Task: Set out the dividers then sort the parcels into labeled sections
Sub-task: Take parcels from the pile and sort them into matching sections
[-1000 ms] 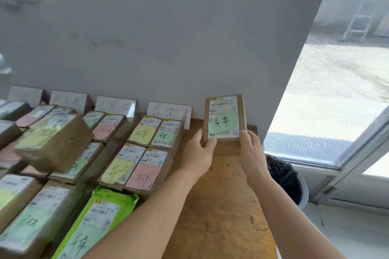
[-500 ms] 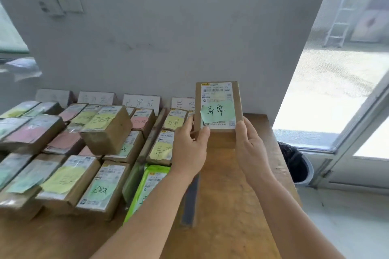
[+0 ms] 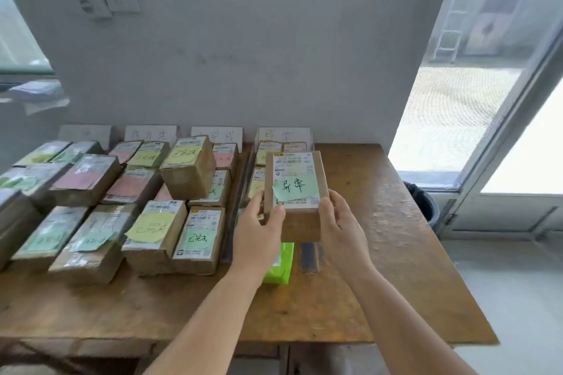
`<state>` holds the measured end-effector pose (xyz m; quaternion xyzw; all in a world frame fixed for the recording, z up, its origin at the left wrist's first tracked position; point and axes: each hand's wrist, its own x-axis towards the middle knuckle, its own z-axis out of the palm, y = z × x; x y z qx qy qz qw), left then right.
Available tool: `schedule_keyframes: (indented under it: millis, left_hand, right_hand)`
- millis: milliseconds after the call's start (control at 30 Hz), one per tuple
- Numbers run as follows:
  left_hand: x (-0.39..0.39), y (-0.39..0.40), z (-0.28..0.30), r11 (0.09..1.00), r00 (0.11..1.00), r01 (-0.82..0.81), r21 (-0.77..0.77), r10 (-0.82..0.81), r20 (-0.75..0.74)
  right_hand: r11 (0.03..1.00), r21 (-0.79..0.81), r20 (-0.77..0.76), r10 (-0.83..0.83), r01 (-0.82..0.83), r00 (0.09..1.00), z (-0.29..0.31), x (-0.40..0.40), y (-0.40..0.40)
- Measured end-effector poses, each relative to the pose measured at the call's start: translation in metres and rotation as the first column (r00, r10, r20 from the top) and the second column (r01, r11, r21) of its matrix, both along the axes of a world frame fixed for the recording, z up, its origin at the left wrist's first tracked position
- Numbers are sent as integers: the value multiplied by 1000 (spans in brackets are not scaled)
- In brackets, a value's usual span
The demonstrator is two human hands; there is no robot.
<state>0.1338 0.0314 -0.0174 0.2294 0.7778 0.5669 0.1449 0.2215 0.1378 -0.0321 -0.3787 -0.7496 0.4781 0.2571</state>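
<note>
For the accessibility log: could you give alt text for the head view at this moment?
Two hands, left hand and right hand, hold a brown parcel with a green handwritten note above a wooden table. Rows of labelled parcels lie left of it, before white section signs along the wall.

Head view, forward and down over the table (image 3: 380,252)

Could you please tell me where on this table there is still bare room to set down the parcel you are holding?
Bare wood lies right of the dark strip, out to the table edge. Left of it, parcels crowd.
</note>
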Motion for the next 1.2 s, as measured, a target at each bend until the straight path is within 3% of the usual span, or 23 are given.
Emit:
schedule_keyframes:
  millis: [400, 900, 1067, 1200]
  left_hand:
    - [9, -4, -28, 994, 993, -16, -110, 28, 112]
    - [14, 28, -52, 983, 980, 112, -148, -84, 182]
    - [6, 25, -62, 938, 984, 174, -299, -156, 83]
    - [-1, 25, -65, 860, 969, 234, -453, -242, 40]
  right_hand:
    - [995, -99, 94, 15, -5, 996, -37, 4, -4]
    - [986, 157, 311, -1, -51, 951, -43, 23, 28]
    - [973, 221, 352, -14, -68, 936, -49, 20, 25]
    - [964, 245, 474, -27, -103, 880, -49, 17, 24]
